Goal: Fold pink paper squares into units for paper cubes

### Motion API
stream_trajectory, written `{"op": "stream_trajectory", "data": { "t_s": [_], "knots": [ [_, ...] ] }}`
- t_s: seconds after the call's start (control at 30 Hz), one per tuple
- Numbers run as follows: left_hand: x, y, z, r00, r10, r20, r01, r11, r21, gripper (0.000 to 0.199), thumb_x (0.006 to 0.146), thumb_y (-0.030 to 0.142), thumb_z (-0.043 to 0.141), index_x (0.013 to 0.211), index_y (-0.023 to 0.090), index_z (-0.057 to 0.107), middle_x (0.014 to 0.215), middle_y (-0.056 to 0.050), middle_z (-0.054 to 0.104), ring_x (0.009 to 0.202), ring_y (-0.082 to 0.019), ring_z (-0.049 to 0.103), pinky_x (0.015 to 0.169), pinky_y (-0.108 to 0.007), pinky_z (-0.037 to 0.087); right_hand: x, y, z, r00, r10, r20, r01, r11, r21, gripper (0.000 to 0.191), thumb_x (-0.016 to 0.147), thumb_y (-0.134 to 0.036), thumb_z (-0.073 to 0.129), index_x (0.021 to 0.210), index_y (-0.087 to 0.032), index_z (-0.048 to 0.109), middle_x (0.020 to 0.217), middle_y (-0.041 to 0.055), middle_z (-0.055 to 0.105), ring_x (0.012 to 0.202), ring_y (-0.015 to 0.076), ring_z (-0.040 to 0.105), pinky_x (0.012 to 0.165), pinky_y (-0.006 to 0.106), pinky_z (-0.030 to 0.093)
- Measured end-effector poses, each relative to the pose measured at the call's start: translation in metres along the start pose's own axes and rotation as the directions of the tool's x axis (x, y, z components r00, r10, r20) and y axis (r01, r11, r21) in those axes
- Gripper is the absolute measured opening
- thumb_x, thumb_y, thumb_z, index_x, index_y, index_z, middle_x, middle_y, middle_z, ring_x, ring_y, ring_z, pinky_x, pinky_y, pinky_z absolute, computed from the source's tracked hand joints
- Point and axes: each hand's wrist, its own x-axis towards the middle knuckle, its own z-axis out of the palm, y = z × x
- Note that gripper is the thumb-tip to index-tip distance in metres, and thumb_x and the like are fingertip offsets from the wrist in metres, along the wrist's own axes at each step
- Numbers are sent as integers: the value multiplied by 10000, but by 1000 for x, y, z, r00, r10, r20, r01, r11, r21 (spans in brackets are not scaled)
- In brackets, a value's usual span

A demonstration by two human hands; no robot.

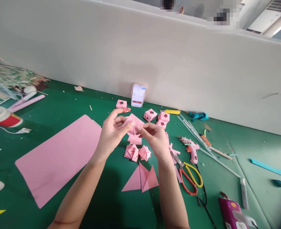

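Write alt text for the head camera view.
Two bare hands, the left hand and right hand, hold a folded pink paper piece between them above a green table. Around them lie a large pink sheet, pink triangles, folded pink boxes, scissors and a pink glue gun.

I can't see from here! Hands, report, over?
Left hand and right hand both pinch one pink folded paper. Finished pink folds beneath. Scissors beside right wrist.

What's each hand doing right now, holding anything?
Left hand: closed, pinching the pink folded paper.
Right hand: closed, pinching the same paper from the other side.
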Motion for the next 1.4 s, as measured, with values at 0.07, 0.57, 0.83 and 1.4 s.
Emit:
{"op": "stream_trajectory", "data": {
  "t_s": [0.07,0.57,0.83,1.4],
  "knots": [
    [0,0,0,1000,-8,10,8,1000,-2,481,800,323,771,1229,220,581,808,2,682,710,-165,698,677,-284,584,0,0,0,1000,-2,0,2,1000,11,296,812,-479,762,754,-196,700,725,26,684,688,164,631,625,272,481],
    [2,-6,-5,996,-67,66,64,996,54,642,788,312,776,1353,264,476,809,5,699,737,-188,720,740,-341,595,0,0,1,995,-88,-37,85,994,-75,299,882,-483,678,794,-198,679,733,14,639,651,148,570,588,267,442],
    [2,0,-8,986,-84,142,70,993,99,662,752,302,807,1336,265,497,780,13,695,771,-220,736,750,-363,609,1,1,-2,994,-88,-62,85,994,-63,322,874,-489,684,728,-203,658,667,-2,605,625,147,567,603,270,454],
    [7,2,-11,996,-85,-41,81,993,-87,932,696,258,842,1477,244,334,728,54,641,689,-177,725,734,-341,617,-1,2,4,996,-48,72,54,996,-74,319,881,-504,683,807,-195,716,758,41,709,682,167,640,616,277,504]
  ]
}}
